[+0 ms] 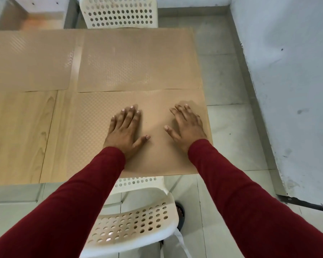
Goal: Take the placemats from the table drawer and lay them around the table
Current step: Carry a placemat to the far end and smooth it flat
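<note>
Three tan textured placemats lie on the light wooden table [21, 131]. The near placemat [86, 131] covers the table's near right corner. My left hand [126, 130] and my right hand [187, 125] both rest flat on it, fingers spread, palms down, holding nothing. A second placemat [138, 60] lies just beyond it at the far right, their edges meeting. A third placemat [26, 60] lies at the far left, with a narrow strip of bare table between it and the second. The table drawer is out of sight.
A white perforated chair [134, 220] stands below me at the table's near edge, and another [119, 12] at the far edge. A pale wall [291, 71] runs along the right, with grey tiled floor [229, 136] between it and the table.
</note>
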